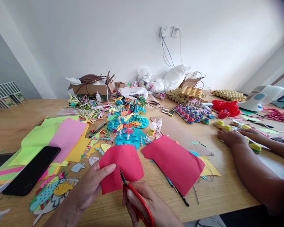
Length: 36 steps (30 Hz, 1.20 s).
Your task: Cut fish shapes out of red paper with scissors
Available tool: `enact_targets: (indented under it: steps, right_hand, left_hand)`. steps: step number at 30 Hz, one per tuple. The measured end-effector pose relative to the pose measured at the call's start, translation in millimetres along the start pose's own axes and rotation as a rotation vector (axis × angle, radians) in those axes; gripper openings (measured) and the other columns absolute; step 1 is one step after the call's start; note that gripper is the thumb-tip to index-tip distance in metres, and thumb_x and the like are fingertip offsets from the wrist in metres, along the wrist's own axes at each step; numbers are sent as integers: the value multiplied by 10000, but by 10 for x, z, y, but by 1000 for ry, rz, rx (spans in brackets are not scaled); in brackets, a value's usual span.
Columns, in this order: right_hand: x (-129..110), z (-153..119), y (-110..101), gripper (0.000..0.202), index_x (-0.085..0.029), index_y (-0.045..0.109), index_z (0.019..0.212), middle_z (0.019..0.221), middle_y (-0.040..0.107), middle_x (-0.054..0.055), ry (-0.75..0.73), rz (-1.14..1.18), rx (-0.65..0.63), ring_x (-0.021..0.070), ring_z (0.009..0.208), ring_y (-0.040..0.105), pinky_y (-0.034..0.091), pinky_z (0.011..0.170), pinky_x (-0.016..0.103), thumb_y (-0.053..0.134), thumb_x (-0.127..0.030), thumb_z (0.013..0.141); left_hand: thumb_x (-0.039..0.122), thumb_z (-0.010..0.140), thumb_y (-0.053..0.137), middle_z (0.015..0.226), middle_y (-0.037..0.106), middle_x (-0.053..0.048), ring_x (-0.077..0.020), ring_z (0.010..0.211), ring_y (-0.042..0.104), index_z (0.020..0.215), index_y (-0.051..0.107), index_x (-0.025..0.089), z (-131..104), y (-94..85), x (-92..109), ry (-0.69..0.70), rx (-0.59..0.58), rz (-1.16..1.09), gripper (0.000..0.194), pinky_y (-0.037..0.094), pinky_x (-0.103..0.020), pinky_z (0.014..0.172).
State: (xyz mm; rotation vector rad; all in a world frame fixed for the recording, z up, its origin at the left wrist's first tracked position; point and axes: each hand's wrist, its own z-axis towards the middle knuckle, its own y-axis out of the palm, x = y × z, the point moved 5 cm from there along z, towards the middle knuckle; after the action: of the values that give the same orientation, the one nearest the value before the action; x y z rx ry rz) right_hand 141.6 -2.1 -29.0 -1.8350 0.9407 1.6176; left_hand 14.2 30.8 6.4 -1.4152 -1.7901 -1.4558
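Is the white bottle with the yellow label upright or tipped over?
Upright: the bottle stands base down, its nozzle pointing up, beside another white bottle.

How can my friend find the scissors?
Find the wooden table, then the red paper in the left hand near the front. The scissors are in the right hand, blades at that paper. Unlike the flat paper, they have looped red handles and narrow dark blades.

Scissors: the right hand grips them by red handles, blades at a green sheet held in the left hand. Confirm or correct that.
Not green: the head view shows a red sheet in the left hand. The right hand does grip the scissors by red handles, blades at that sheet.
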Motion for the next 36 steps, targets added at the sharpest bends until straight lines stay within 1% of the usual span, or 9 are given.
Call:
enact_targets:
  steps: [3, 6, 10, 13, 23, 28, 31, 34, 36]
  right_hand:
    - [28, -13, 8, 557, -147, 501, 727, 464, 460, -40, 26, 80, -22, 64, 385, 408, 287, 382, 165, 390, -686, 812]
    - [19, -27, 15, 550, -139, 514, 741, 467, 460, -41, 52, 106, -16, 63, 392, 415, 294, 391, 165, 409, -674, 813]
    - [-14, -26, 32, 554, -140, 505, 726, 445, 446, -52, 69, 127, 16, 63, 383, 404, 273, 380, 164, 417, -682, 800]
    - [-32, -16, 47, 566, -141, 502, 717, 425, 438, -55, 59, 144, 37, 61, 365, 394, 259, 365, 160, 417, -695, 787]
    - [63, 2, 60, 545, -144, 513, 728, 418, 429, -63, 65, 164, 82, 48, 339, 375, 259, 346, 143, 439, -681, 790]
    - [49, 16, 74, 557, -156, 489, 690, 391, 406, -69, 50, 155, 114, 44, 311, 339, 230, 323, 144, 427, -702, 777]
    - [44, 29, 83, 575, -164, 478, 667, 375, 381, -79, 69, 196, 133, 45, 297, 317, 216, 304, 146, 449, -735, 732]
    - [51, 40, 102, 582, -170, 468, 652, 371, 371, -85, 75, 234, 128, 45, 287, 306, 208, 290, 148, 478, -752, 690]
    - [54, 42, 108, 574, -173, 462, 655, 374, 377, -84, 64, 227, 125, 43, 288, 307, 212, 294, 146, 473, -744, 703]
  left_hand:
    - [237, 642, 777, 738, 774, -29, -174, 634, 695, 894, 738, 179, -18, 9, 9, 14, 9, -2, 261, 523, -225, 603]
    - [237, 664, 760, 789, 778, -33, -188, 698, 706, 925, 732, 182, -29, 33, 0, 16, -17, 4, 269, 527, -226, 630]
    - [233, 717, 714, 842, 778, -56, -228, 790, 711, 1004, 709, 174, -15, 58, -25, 19, -91, 21, 294, 530, -266, 702]
    - [225, 744, 684, 872, 775, -71, -248, 832, 706, 1041, 694, 162, -1, 48, -39, 30, -119, 31, 304, 526, -301, 753]
    - [213, 789, 633, 927, 765, -78, -250, 869, 692, 1191, 603, 174, 15, 31, -69, 38, -165, 26, 404, 527, -287, 709]
    - [220, 795, 625, 916, 763, -82, -253, 853, 690, 1195, 598, 171, 11, 57, -59, 46, -175, 33, 404, 526, -299, 697]
    - [214, 793, 626, 892, 763, -77, -242, 828, 691, 1179, 609, 169, 8, 56, -46, 61, -156, 42, 389, 523, -300, 702]
    - [226, 787, 635, 866, 760, -67, -226, 788, 689, 1135, 635, 170, 15, 41, -50, 69, -147, 44, 353, 524, -289, 683]
    - [238, 778, 645, 837, 757, -59, -211, 727, 686, 1062, 671, 168, 24, 28, -70, 65, -146, 49, 293, 527, -285, 652]
